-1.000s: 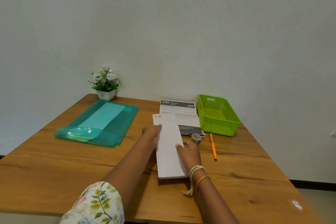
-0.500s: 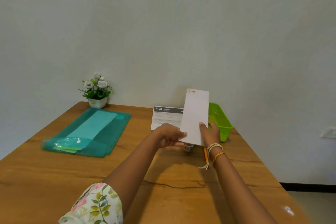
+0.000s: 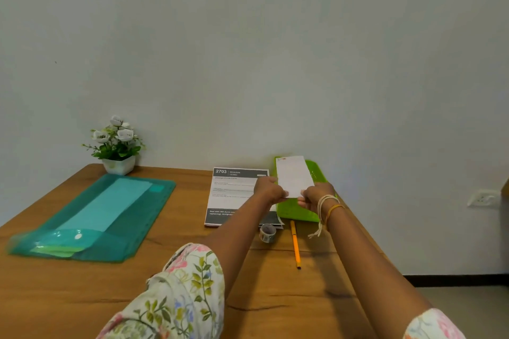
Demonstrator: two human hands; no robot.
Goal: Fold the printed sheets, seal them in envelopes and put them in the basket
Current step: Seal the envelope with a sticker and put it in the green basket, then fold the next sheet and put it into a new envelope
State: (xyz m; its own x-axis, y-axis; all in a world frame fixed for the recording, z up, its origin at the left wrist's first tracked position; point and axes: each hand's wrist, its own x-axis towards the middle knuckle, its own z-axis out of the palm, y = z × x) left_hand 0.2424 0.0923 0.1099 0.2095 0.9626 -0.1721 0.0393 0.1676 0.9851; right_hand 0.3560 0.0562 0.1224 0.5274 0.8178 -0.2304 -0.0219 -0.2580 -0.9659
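Two hands share the hold: our left hand (image 3: 268,190) and right hand (image 3: 316,195) each pinch a near corner of the long white paper envelope (image 3: 294,176), which hangs tilted over the lime-green plastic basket (image 3: 297,212) at the far right of the wooden desk (image 3: 165,256). We judge it light and thin, stiffened a little by whatever is folded inside, and apt to flex or crease; the short near edge seems the safest place to grip. Beside the basket lie the printed sheets (image 3: 234,195), a small tape roll (image 3: 267,233) and an orange pencil (image 3: 295,245).
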